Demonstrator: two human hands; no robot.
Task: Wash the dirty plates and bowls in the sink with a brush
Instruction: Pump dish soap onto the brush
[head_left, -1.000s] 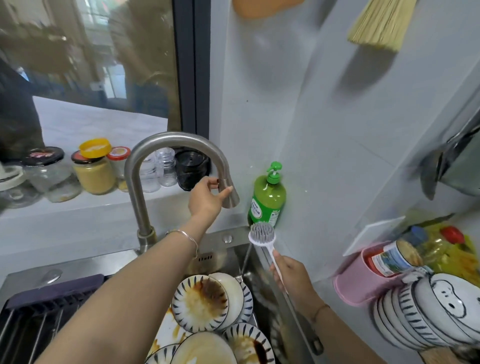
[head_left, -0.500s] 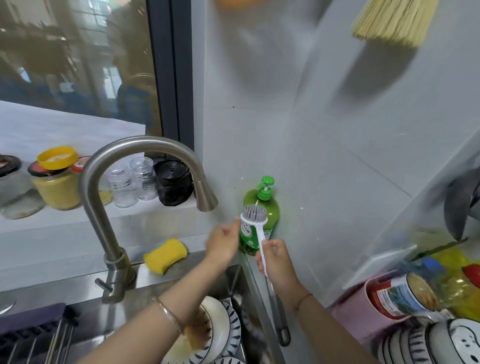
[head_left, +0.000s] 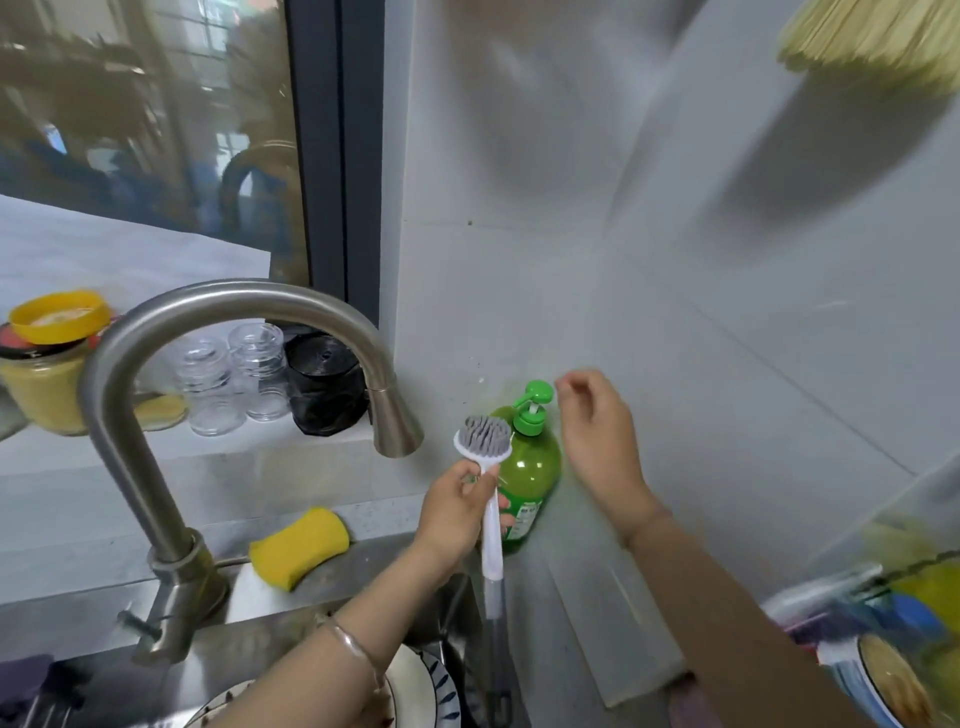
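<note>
My left hand (head_left: 457, 506) grips the white handle of the dish brush (head_left: 485, 457), whose grey bristle head stands upright in front of the green soap bottle (head_left: 530, 467). My right hand (head_left: 597, 436) hovers just right of the bottle's pump, fingers loosely curled and holding nothing. Dirty striped plates (head_left: 423, 686) lie in the sink at the bottom edge, mostly hidden behind my left forearm. The steel faucet (head_left: 218, 312) arches over the sink with no water running from its spout.
A yellow sponge (head_left: 298, 545) lies on the sink rim by the faucet base. Jars (head_left: 47, 364) and glass cups (head_left: 234, 374) line the window ledge. More dishes and bottles (head_left: 893, 649) crowd the counter at right. A straw brush (head_left: 872, 41) hangs on the wall.
The brush passed from my right hand to my left. My left hand left the faucet spout and came down; my right hand rose beside the soap pump. The view swung right.
</note>
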